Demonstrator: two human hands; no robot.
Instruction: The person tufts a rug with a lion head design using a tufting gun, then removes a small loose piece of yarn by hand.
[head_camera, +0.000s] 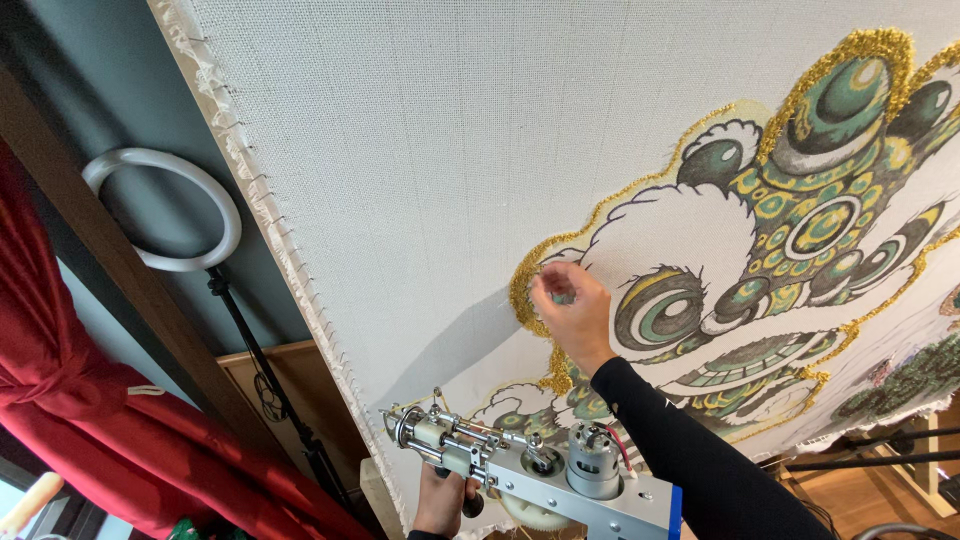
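Observation:
A large white tufting cloth (420, 140) is stretched on a frame and fills most of the view. It carries a drawn lion head (800, 230) in green, white and grey, outlined in tufted gold yarn (524, 300). My right hand (570, 315), in a black sleeve, reaches up with its fingertips pinched together on the gold yarn at the outline's left edge. My left hand (440, 500) grips the handle of a silver tufting gun (530, 465) low in the view, with its needle end pointing left, just off the cloth.
A white ring light (160, 210) on a black stand (270, 385) is left of the cloth's frayed edge (270, 215). A red curtain (90, 430) hangs at the far left behind a dark wooden beam (110, 255). Wooden floor and black bars show at lower right.

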